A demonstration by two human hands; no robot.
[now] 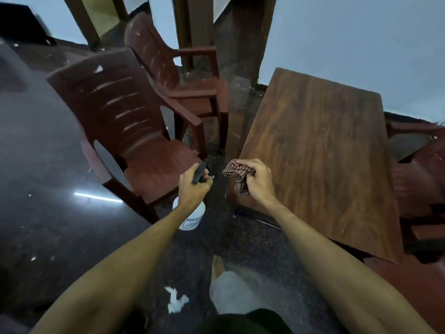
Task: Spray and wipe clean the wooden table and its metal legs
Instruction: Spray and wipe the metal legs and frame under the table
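The wooden table fills the right half of the view, its brown top seen from above. My right hand grips a bunched checkered cloth at the table's near left corner. To its left, my left hand holds a spray bottle by its black trigger head, the white body hanging below my wrist over the floor. A thin metal leg part shows under the table's near edge; the other legs are hidden.
Two maroon plastic chairs stand left of the table. More maroon furniture crowds the right side. A crumpled white tissue lies on the dark polished floor by my bare foot. Wooden door frames rise behind.
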